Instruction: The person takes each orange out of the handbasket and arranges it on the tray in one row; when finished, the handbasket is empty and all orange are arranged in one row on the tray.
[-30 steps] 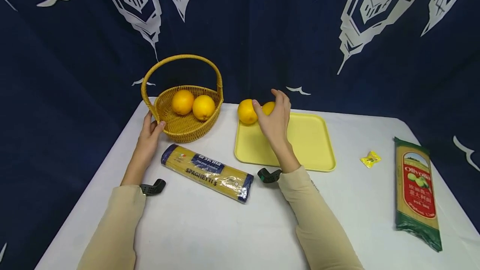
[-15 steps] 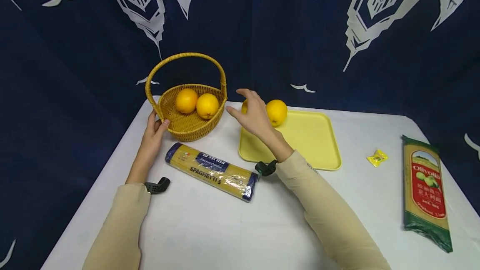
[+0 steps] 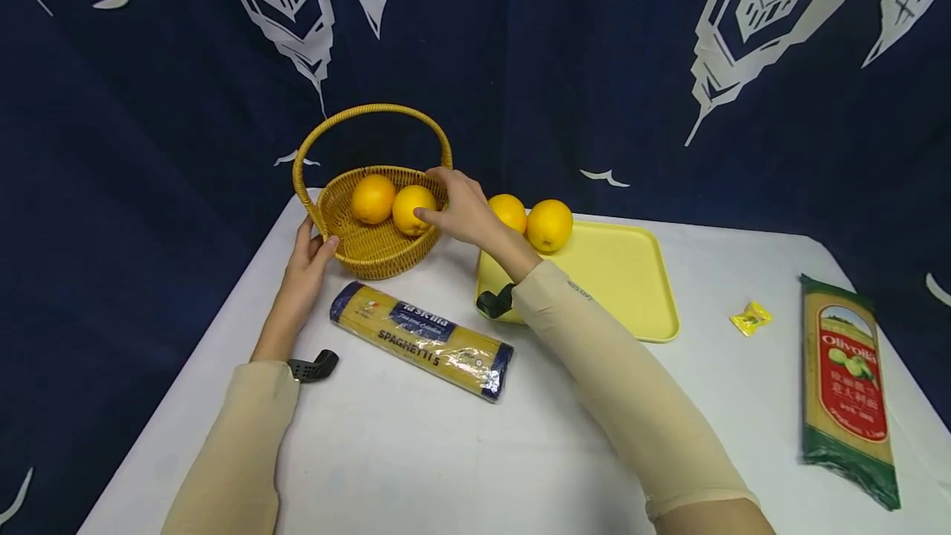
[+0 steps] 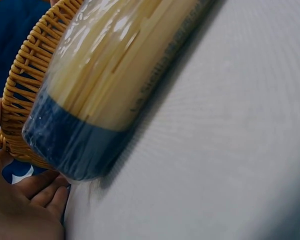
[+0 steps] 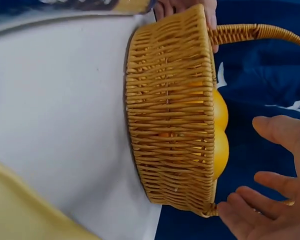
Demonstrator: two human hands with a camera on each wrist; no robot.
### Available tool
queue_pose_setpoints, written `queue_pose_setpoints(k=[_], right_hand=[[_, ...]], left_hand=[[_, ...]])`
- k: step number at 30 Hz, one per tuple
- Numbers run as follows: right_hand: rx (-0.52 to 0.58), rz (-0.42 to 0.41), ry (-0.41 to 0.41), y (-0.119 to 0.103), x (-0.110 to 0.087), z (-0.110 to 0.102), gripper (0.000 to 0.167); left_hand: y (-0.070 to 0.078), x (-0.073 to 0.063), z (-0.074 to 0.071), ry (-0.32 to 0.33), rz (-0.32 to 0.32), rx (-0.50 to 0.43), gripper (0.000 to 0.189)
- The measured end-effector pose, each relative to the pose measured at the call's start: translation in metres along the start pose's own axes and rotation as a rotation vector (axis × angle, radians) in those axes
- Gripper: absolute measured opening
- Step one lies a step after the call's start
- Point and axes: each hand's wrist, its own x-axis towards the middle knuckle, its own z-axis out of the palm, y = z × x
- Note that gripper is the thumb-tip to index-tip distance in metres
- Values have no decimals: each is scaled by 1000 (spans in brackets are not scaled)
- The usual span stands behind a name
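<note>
My left hand [image 3: 303, 271] grips the left rim of the wicker basket [image 3: 382, 264], its thumb over the edge near the handle's base. Two oranges lie inside, one on the left [image 3: 374, 199] and one on the right [image 3: 409, 210]. Over the basket's right side hovers my right hand [image 3: 464, 209], thumb and fingers spread, close to the right-hand orange. In the right wrist view this hand [image 5: 275, 185] holds nothing, with fingertips near the handle's base. Another pair of oranges, a left one [image 3: 508, 213] and a right one [image 3: 550, 225], sits at the yellow tray's [image 3: 617, 279] back left.
A spaghetti pack [image 3: 422, 341] lies in front of the basket and fills much of the left wrist view. Right of the tray are a yellow-wrapped candy [image 3: 751, 319] and a green-ended Olivoila pasta pack [image 3: 850, 390]. A dark blue patterned curtain [image 3: 520, 89] hangs behind the table.
My right hand has moved left from the oranges at the tray to the basket's right side, holding nothing. My left hand stays on the basket rim. The head view has shifted slightly.
</note>
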Motion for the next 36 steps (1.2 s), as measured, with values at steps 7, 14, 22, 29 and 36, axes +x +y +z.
queue_pose_setpoints(k=[7,14,22,29,36], right_hand=[[12,57,-58,0,19,11,68],[-75,120,-91,-8,32,27,70],[-94,131,-68,-1,35,37,75],[-134,125,-87,0,37,40,82],[-154,129,-84,0,37,45,86]], left_hand=[[-16,8,1,25,26,51,76],[-6,2,-1,15,32,33,76],[17,-12,2,-6,23,7,77],[19,-12,2,-4,24,26,77],[20,-13,2,-3,17,16,77]])
